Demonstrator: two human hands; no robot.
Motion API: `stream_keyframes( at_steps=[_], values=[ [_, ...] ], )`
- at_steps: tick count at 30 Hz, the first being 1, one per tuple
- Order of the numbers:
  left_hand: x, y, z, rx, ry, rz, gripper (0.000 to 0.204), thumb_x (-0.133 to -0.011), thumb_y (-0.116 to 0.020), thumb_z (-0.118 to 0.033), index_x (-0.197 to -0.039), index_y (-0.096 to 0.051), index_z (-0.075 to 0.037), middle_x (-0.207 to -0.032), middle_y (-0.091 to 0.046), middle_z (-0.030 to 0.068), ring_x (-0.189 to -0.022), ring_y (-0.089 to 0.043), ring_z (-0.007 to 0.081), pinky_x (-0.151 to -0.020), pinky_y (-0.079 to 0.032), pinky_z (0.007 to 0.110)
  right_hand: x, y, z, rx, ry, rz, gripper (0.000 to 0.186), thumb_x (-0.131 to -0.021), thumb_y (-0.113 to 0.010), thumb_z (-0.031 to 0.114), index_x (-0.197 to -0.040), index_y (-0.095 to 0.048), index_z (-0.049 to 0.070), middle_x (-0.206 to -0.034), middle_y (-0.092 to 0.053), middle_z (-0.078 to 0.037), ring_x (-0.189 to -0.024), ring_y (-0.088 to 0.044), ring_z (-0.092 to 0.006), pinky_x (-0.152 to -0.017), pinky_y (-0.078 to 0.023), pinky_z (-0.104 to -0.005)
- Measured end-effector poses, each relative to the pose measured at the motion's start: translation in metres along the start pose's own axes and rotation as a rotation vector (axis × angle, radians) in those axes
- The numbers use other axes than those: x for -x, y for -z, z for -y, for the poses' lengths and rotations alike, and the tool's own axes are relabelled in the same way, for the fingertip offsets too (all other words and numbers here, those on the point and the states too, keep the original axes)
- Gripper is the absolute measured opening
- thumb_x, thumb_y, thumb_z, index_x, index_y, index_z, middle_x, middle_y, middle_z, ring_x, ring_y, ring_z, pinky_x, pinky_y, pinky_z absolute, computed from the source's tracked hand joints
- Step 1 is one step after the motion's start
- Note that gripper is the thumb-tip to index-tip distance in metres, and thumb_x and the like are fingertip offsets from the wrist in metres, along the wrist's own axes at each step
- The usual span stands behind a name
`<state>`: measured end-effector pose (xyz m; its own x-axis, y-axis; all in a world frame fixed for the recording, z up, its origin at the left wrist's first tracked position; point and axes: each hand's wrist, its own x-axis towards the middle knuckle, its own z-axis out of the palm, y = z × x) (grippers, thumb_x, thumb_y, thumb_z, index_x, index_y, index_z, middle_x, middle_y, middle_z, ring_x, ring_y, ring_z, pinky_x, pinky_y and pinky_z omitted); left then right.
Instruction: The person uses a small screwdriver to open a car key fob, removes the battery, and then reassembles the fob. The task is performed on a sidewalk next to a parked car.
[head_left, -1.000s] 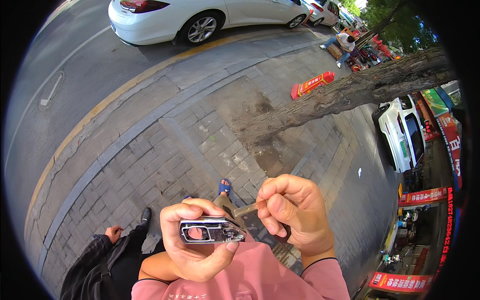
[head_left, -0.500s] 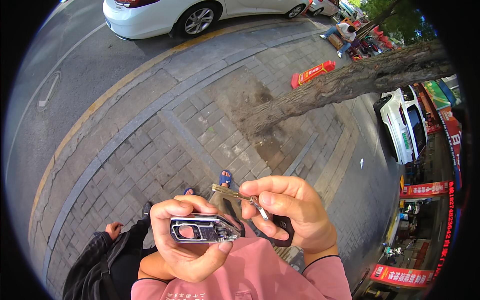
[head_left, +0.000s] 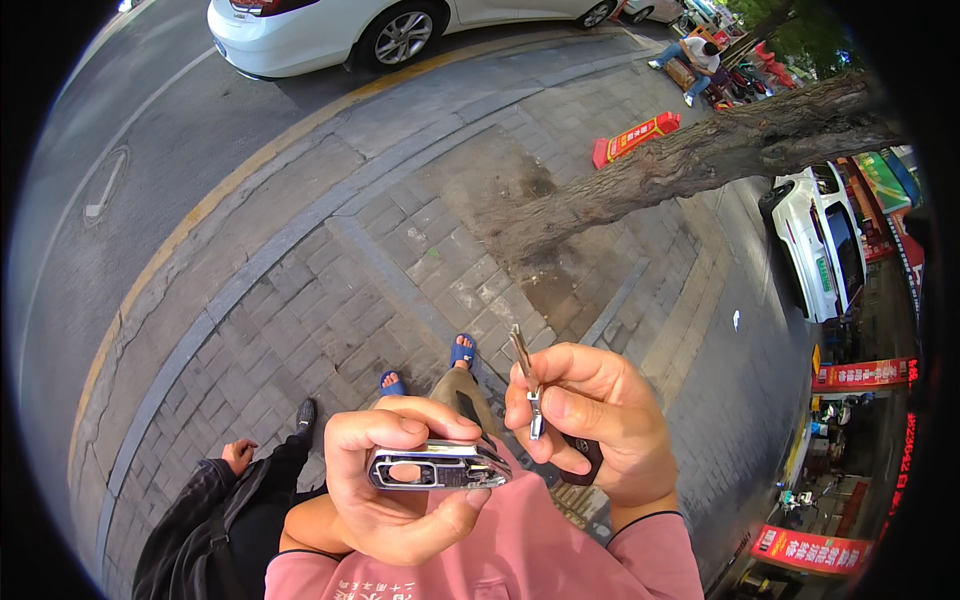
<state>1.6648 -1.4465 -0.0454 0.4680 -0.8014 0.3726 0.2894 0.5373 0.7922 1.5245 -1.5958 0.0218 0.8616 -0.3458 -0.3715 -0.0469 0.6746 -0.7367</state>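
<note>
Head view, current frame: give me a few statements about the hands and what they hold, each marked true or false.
1. The left hand grips a silver key-fob shell lying roughly level. True.
2. The right hand is empty. False: it pinches a metal key blade between thumb and fingers.
3. The key blade is already seated in the shell. False: the two are apart, with a gap between them.
4. A tree trunk rises from the brick pavement ahead. True.
5. A white car stands on the road beyond the kerb. True.
</note>
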Motion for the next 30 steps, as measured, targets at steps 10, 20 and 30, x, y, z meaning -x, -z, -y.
stream_keyframes(
  at_steps=[10,20,30],
  values=[
    [-0.004,0.001,0.003,0.004,-0.087,0.042,0.059,-0.072,-0.065,0.018,-0.117,-0.036,-0.005,-0.111,-0.056,0.0262,-0.089,-0.066,0.0283,-0.075,-0.058,0.038,0.009,0.005,0.000,0.194,0.156,-0.007,0.026,-0.096,-0.060,0.004,-0.121,-0.060,-0.003,-0.103,-0.064,-0.011,-0.079,-0.062,-0.0121,-0.059,-0.045,-0.0216],
    [-0.004,0.009,0.016,0.337,-0.053,0.090,0.052,-0.073,-0.069,0.017,-0.109,-0.042,-0.010,-0.104,-0.059,0.0206,-0.087,-0.064,0.0333,-0.074,-0.058,0.044,0.013,0.006,0.003,0.682,0.532,0.144,0.026,-0.089,-0.062,-0.004,-0.115,-0.065,-0.006,-0.099,-0.063,-0.012,-0.071,-0.053,-0.0094,-0.055,-0.040,-0.0217],
    [-0.007,0.009,0.012,0.364,-0.036,0.107,0.052,-0.074,-0.071,0.016,-0.108,-0.042,-0.010,-0.104,-0.059,0.0197,-0.089,-0.065,0.0339,-0.073,-0.059,0.043,0.010,0.012,-0.006,0.499,0.548,0.124,0.020,-0.089,-0.056,-0.005,-0.107,-0.065,-0.005,-0.099,-0.057,-0.013,-0.066,-0.055,-0.0100,-0.058,-0.046,-0.0243]
  ],
)
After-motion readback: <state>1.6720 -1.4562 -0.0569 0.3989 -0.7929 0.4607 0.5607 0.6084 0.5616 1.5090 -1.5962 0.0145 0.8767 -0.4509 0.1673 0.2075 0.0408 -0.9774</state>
